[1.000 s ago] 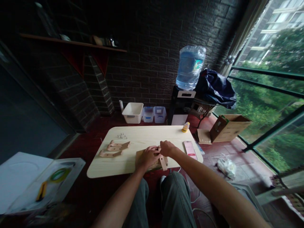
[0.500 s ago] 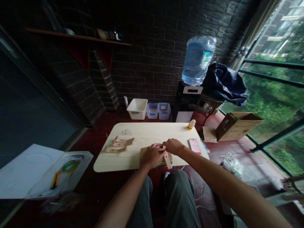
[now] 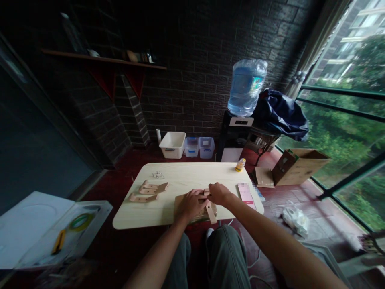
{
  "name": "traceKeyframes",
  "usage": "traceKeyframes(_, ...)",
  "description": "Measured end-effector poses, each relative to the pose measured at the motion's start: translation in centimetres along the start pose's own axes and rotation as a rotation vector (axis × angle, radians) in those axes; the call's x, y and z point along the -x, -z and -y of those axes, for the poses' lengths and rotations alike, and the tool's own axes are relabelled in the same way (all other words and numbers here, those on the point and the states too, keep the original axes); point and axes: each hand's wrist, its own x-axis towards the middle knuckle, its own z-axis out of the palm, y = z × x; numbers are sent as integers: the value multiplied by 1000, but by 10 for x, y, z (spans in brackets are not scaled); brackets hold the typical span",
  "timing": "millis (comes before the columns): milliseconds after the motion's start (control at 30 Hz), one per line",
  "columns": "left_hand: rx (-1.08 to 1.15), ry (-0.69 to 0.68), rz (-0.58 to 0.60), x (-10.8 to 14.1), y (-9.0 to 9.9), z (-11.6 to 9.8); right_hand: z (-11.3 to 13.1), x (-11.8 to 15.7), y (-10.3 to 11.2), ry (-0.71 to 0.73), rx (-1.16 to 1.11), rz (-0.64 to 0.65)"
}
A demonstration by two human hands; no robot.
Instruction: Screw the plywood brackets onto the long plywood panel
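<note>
Near the table's front edge, a light wooden piece (image 3: 211,212) with a hole in it lies at a slant on a brown cardboard pad (image 3: 179,202). My left hand (image 3: 194,203) rests on the pad, its fingers curled against the wooden piece's upper part. Close beside it, my right hand (image 3: 219,194) is closed at the upper end of the same piece; what its fingertips pinch is hidden. Further left on the table lie more bent wooden pieces with holes (image 3: 143,198), and behind them several small metal screws or hooks (image 3: 158,175).
The pale table (image 3: 132,216) also bears a yellow-capped bottle (image 3: 240,165) and a pink phone-like slab (image 3: 246,194). An open white case (image 3: 96,212) stands at the left. Plastic bins (image 3: 173,144), a water dispenser (image 3: 236,136) and a cardboard box (image 3: 297,166) stand beyond.
The view has tilted up slightly, so the table sits lower in the picture. Both hands stay at the wooden piece, and its upper end shows a little more between them.
</note>
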Motion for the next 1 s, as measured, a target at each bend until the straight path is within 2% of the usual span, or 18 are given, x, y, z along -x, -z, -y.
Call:
traceKeyframes(233,-1,22,-55,2,-4,0,8,5,13,166,149,-30)
traceKeyframes(400,-1,45,-54,2,-7,5,16,0,6,238,208,-52)
traceKeyframes(767,33,38,-19,1,-3,2,7,-8,-4,95,95,-23)
traceKeyframes(1000,15,55,-38,4,-2,-6,5,-3,5,213,161,-4)
